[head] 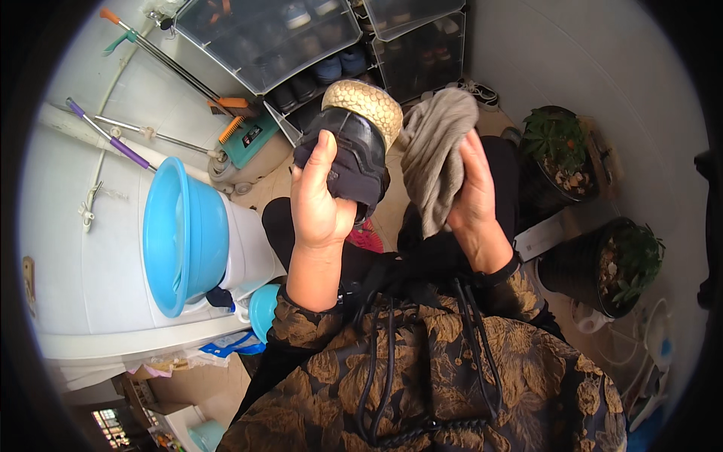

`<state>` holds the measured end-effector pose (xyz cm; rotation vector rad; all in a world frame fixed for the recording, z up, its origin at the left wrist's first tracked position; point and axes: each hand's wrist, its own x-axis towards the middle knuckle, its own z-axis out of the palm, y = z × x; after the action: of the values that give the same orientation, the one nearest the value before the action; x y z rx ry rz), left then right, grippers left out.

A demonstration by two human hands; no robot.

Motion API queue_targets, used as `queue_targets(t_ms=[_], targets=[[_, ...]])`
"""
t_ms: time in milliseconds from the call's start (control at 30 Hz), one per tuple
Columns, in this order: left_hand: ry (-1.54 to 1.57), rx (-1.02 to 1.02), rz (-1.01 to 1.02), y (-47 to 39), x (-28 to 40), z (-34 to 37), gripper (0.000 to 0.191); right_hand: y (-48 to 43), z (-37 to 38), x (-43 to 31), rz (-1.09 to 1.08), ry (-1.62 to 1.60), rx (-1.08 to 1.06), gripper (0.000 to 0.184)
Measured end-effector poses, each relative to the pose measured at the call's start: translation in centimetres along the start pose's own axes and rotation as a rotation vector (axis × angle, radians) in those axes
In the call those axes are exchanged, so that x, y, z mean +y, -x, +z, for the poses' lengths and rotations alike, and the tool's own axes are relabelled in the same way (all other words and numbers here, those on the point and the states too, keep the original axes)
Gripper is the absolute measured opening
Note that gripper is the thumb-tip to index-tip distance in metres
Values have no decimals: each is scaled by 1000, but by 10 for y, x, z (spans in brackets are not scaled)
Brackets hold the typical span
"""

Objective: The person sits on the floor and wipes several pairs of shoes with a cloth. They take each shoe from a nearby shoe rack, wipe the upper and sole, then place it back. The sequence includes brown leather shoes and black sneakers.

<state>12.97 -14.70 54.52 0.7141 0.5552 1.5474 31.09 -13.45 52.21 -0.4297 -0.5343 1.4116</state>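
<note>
My left hand (322, 203) grips a black shoe (353, 150) by its dark fabric collar, thumb up along the near side. The shoe's pale gold band (364, 107) has a scale-like pattern and faces away from me. To the right, a folded grey-brown cloth (438, 152) rests against the palm and fingers of my right hand (477, 186). Cloth and shoe are close together, near the gold band. The fingers behind both things are largely hidden. Both hands are raised over my dark-clothed knees.
A shoe rack (271, 42) with clear doors stands ahead, near black-and-white sneakers (480, 93). On the left are a blue basin (186, 237), a washing brush (231, 130) and a long-handled tool (164, 62). Potted plants (556, 147) line the right wall.
</note>
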Motion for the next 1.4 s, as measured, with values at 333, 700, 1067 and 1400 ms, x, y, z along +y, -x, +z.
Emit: queue_targets(t_ms=[333,700,1067,1400], targets=[[-315,-66,90,5,-14,16,58,16,29,11,-679,647,-284,54],[-650,-197,193,9,-19,-6,36,-31,26,21,-917,1204,-160,15],[-25,-188,-123,3,-12,-21,43,-4,1,32,-451,432,-96,36],[-767,-507,-38,5,-6,-8,18,0,2,3,-361,730,-110,24]])
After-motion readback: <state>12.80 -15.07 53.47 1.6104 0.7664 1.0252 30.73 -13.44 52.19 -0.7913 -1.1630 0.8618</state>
